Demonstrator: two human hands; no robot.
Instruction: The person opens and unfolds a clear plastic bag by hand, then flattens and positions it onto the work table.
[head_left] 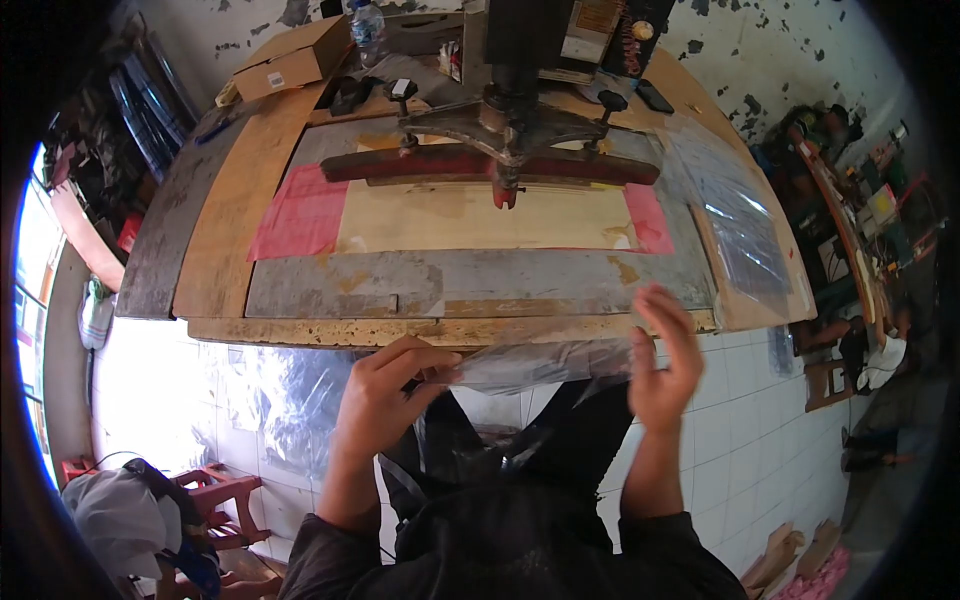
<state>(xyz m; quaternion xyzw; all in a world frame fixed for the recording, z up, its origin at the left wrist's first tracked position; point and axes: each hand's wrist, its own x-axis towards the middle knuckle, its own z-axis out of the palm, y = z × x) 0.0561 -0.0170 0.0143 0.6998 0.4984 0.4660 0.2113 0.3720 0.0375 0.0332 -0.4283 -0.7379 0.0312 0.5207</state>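
Note:
A strip of clear plastic film [545,365] stretches between my hands, over my lap and just in front of the table's edge. My left hand [385,390] pinches its left end between thumb and fingers. At the other end, my right hand [665,365] has its fingers raised and the thumb apart from them, close beside the film; whether it touches the film I cannot tell. Beyond them is a press [508,140] with a long red bar, above a pale yellow sheet [480,215] with pink pieces at both ends.
Clear plastic sheets [735,215] lie on the table's right side. A cardboard box [293,57], a water bottle [367,22] and a phone [654,96] are at the back. More plastic [290,405] is on the floor to the left, near a red stool [225,495]. Other people are at the right.

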